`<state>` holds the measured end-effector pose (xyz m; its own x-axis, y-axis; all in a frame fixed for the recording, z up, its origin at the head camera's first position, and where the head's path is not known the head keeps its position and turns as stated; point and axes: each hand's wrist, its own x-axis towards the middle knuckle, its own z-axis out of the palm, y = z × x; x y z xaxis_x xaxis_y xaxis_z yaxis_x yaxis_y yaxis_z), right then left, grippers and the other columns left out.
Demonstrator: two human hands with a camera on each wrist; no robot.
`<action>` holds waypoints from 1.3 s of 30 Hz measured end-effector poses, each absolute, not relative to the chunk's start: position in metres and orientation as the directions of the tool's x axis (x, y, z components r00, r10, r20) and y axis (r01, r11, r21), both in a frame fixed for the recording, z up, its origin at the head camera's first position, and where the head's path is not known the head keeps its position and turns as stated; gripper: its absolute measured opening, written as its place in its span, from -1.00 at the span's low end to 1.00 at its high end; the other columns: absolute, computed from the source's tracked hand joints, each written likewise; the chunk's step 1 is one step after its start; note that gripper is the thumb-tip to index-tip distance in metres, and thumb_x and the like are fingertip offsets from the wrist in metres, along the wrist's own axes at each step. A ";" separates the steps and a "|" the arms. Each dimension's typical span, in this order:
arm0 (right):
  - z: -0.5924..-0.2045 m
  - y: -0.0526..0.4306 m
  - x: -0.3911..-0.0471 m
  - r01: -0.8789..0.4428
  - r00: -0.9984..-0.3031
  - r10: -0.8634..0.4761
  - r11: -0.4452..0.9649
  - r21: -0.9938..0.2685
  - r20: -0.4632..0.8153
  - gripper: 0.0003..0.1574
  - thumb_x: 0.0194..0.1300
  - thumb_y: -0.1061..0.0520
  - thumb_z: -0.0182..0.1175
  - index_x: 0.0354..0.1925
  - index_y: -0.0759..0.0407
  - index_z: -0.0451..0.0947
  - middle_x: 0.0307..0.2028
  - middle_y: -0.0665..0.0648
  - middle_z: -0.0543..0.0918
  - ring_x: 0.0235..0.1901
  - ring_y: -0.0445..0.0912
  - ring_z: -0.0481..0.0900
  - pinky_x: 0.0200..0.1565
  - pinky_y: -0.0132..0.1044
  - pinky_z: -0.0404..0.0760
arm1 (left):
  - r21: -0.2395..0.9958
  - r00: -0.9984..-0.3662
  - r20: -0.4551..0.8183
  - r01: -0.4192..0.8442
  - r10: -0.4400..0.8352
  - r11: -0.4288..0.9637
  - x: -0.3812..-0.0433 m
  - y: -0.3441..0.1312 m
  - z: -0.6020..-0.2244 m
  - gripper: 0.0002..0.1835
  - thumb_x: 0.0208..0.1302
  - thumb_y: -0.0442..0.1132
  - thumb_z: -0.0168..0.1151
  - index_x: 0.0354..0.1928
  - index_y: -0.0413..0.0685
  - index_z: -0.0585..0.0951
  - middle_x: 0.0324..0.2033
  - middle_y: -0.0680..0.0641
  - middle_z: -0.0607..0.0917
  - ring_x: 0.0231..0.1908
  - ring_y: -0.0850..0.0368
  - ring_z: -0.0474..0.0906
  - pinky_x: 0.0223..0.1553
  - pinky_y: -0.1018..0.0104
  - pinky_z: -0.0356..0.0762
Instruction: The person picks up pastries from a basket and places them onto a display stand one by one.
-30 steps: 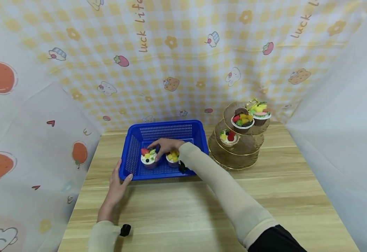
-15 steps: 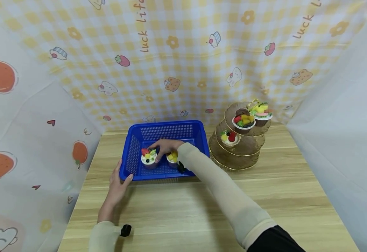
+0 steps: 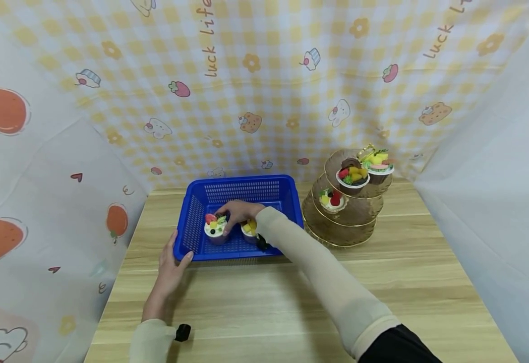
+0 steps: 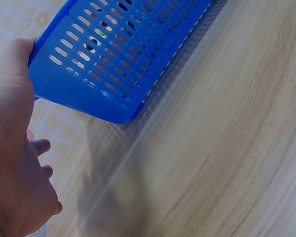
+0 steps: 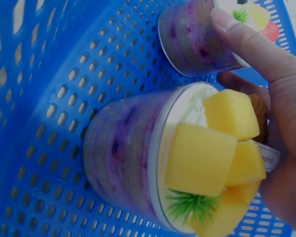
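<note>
My right hand (image 3: 240, 209) reaches down into a blue plastic basket (image 3: 241, 178) and grips a dessert cup (image 3: 216, 233) with cream, strawberry and other fruit on top. In the right wrist view, its thumb presses that cup's side near the rim; the other fingers are mostly hidden behind. Under the wrist stands a second dessert cup (image 5: 126, 148), with yellow mango-like cubes and a purple layered body. My left hand (image 3: 170, 268) holds the basket's near-left corner, with the thumb at the rim in the left wrist view (image 4: 19, 54).
Right of the basket stands a tiered, gold-rimmed stand (image 3: 343, 234). Two fruit-topped cups, one a chocolate fruit cup (image 3: 352, 176), sit on its top tier, and a fruit tart (image 3: 332, 200) sits lower. A checked cloth (image 3: 264, 116) hangs behind the wooden table (image 3: 255, 307).
The view shifts slightly. Both hands keep their places, the right at the strawberry-topped dessert cup and the left at the basket's corner.
</note>
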<state>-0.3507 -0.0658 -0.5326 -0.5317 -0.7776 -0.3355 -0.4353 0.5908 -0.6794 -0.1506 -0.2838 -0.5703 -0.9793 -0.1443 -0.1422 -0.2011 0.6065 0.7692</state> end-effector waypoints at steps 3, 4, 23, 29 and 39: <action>-0.534 -0.064 -0.353 -0.456 -0.556 -0.771 0.594 -0.662 -0.309 -0.08 0.02 -0.12 0.53 0.34 -0.11 0.45 0.35 -0.02 0.50 0.19 -0.15 0.48 0.24 -0.26 0.51 | 0.759 -0.978 -0.154 -0.209 -0.142 0.616 -0.150 -0.283 -0.570 -0.14 0.48 0.11 0.00 0.56 0.46 -0.34 0.57 -0.28 -0.17 0.52 -0.39 -0.30 0.39 -0.52 -0.17; -0.534 -0.063 -0.353 -0.458 -0.566 -0.768 0.595 -0.660 -0.300 -0.08 0.02 -0.14 0.53 0.34 -0.12 0.45 0.34 -0.03 0.51 0.18 -0.16 0.49 0.23 -0.27 0.53 | 0.756 -0.977 -0.157 -0.211 -0.141 0.620 -0.150 -0.283 -0.569 -0.14 0.48 0.12 0.00 0.55 0.48 -0.34 0.57 -0.28 -0.18 0.52 -0.40 -0.31 0.39 -0.53 -0.19; -0.461 -0.024 -0.352 -0.460 -0.699 -0.716 0.447 -0.767 0.001 0.09 0.00 -0.24 0.50 0.42 0.02 0.33 0.31 0.05 0.53 0.26 -0.12 0.51 0.27 -0.20 0.53 | 0.742 -0.980 -0.167 -0.200 -0.113 0.640 -0.149 -0.289 -0.568 -0.10 0.44 0.23 -0.02 0.55 0.47 -0.36 0.58 -0.27 -0.29 0.52 -0.44 -0.46 0.37 -0.55 -0.40; -0.447 -0.002 -0.324 -0.448 -0.738 -0.674 0.446 -0.775 0.038 0.05 0.05 -0.24 0.47 0.42 0.01 0.32 0.33 0.05 0.51 0.26 -0.10 0.51 0.26 -0.18 0.54 | 0.746 -0.982 -0.158 -0.187 -0.103 0.639 -0.149 -0.288 -0.568 -0.11 0.45 0.23 -0.03 0.55 0.47 -0.37 0.57 -0.28 -0.29 0.52 -0.44 -0.44 0.37 -0.54 -0.40; -0.437 0.063 -0.274 -0.499 -0.799 -0.579 0.483 -0.720 0.165 -0.05 0.04 -0.14 0.49 0.33 0.13 0.42 0.13 0.12 0.62 0.07 -0.06 0.58 0.11 -0.16 0.62 | 0.751 -0.991 -0.105 -0.135 -0.086 0.646 -0.148 -0.288 -0.567 -0.11 0.46 0.20 -0.02 0.56 0.41 -0.35 0.57 -0.29 -0.24 0.50 -0.48 -0.36 0.35 -0.54 -0.36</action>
